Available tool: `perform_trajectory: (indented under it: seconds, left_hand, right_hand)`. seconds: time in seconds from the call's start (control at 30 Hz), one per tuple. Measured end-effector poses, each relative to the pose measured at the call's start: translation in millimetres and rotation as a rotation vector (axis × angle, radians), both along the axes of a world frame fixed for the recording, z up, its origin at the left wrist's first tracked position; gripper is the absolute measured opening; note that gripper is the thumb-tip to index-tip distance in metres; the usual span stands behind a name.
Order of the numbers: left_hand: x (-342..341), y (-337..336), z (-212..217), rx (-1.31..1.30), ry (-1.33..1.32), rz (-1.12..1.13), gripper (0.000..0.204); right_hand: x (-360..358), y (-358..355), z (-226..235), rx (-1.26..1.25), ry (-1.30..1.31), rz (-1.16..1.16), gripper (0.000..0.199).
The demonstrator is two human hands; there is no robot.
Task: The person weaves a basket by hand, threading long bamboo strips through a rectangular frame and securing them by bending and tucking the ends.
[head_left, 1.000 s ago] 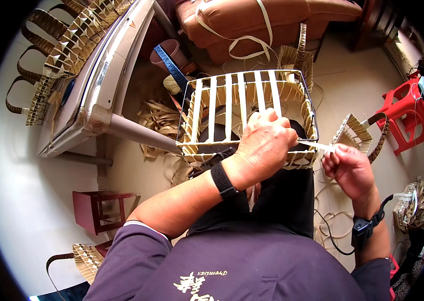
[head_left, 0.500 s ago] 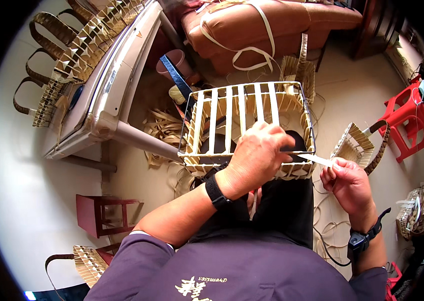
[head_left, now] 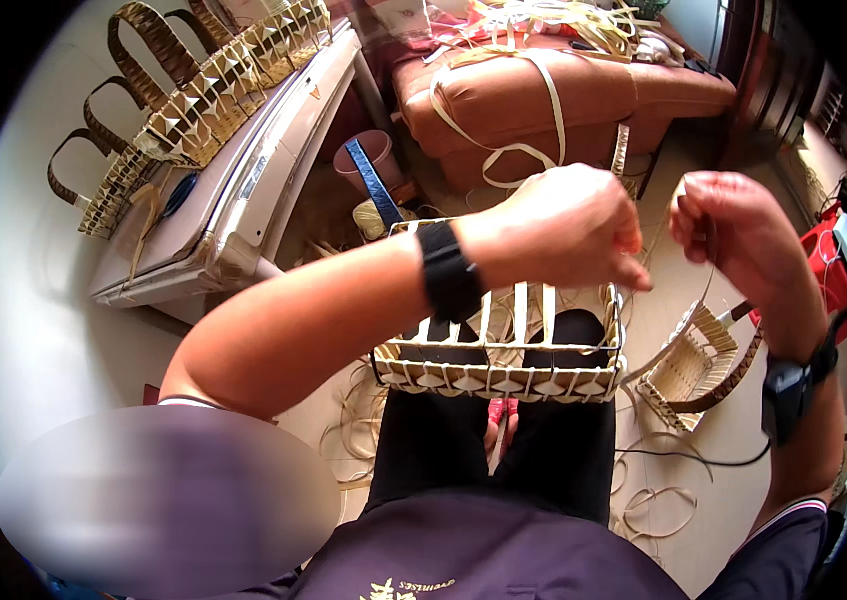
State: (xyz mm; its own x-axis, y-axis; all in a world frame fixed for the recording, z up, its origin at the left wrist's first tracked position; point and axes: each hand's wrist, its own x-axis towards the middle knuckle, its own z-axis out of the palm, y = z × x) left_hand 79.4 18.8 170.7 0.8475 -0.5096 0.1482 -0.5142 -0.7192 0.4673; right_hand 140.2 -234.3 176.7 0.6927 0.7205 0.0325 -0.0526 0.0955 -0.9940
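Across my thighs rests a rectangular woven basket frame [head_left: 498, 385] with a dark wire rim and pale slats across it. My left hand [head_left: 583, 225] hovers over its right part, fingers loosely bent and apart, with nothing visible in them. The left forearm hides much of the frame's far side. To the right, my right hand [head_left: 728, 225] is raised and closed on a thin, flat weaving strip [head_left: 658, 355]. That strip curves down from the fingers to the frame's right end.
Finished baskets with brown handles [head_left: 208, 120] line a table [head_left: 243, 205] at the left. A brown sofa [head_left: 583, 100] bears loose strips ahead. A small handled basket [head_left: 688, 370] and coiled strips [head_left: 663, 510] lie on the floor at right. A pink bin [head_left: 368, 160] stands beyond.
Both hands have risen away from the frame's near right corner. My left hand has moved right and off the frame; my right hand has drawn the strip upward. The frame sits slightly lower in view.
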Motion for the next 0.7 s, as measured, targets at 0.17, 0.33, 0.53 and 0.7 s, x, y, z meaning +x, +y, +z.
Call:
perform_trajectory:
  seconds: [0.17, 0.33, 0.53, 0.7]
  left_hand:
    - [42.1, 6.5, 17.4, -0.174, 0.061, 0.021, 0.03]
    - [84.9, 32.7, -18.4, -0.1, 0.162, 0.117, 0.027]
    - [104.6, 50.8, -34.4, -0.04, 0.373, 0.089, 0.028]
    - [113.2, 50.8, -61.1, -0.05, 0.415, 0.093, 0.034]
  right_hand:
    - [52.7, 45.0, 34.6, -0.148, -0.183, -0.103, 0.033]
    - [97.8, 80.2, -2.6, -0.498, -0.509, -0.225, 0.036]
    - [113.0, 90.2, -40.3, -0.692, -0.738, -0.276, 0.044]
    - [140.6, 91.8, -77.6, -0.566, -0.469, -0.139, 0.043]
